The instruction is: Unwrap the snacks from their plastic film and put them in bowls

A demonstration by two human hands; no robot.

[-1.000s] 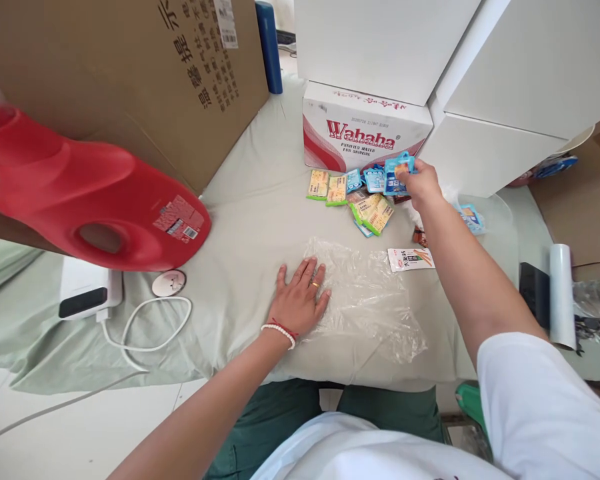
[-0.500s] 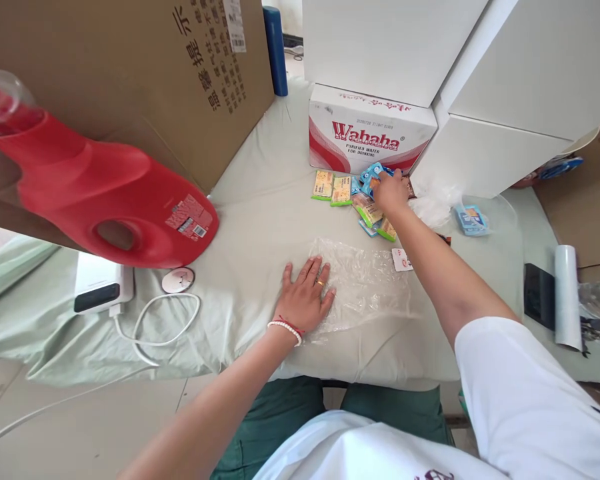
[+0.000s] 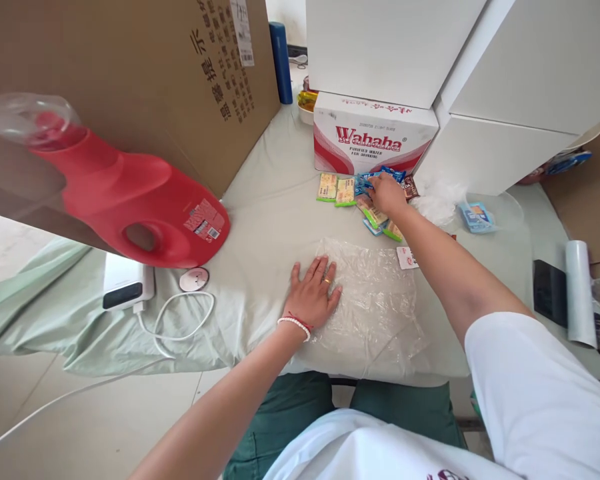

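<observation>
My left hand (image 3: pixel 313 297) lies flat with fingers spread, on the left edge of a crinkled clear plastic bag (image 3: pixel 370 307). My right hand (image 3: pixel 389 195) reaches over a small pile of snack packets, its fingers curled down onto a blue snack packet (image 3: pixel 367 183); the fingertips are partly hidden. To the left of this hand lie two yellow-and-green cracker packets (image 3: pixel 336 189), side by side. Another yellow-green packet (image 3: pixel 373 212) is under the hand, near its wrist. A brown cocoa packet (image 3: pixel 409 187) shows just right of the hand.
A Wahaha water carton (image 3: pixel 375 133) stands behind the packets, against white cabinets (image 3: pixel 390 47). On the left are a red detergent jug (image 3: pixel 145 207), a white power bank (image 3: pixel 125 283) with a cable, and a large cardboard box (image 3: pixel 155 87). At right lie a crumpled clear bag (image 3: pixel 437 200) and a blue packet in plastic (image 3: pixel 477 217).
The blue packet in my right hand now lies lower and flatter on the pile. My left hand stays on the plastic bag. The whole view has shifted slightly.
</observation>
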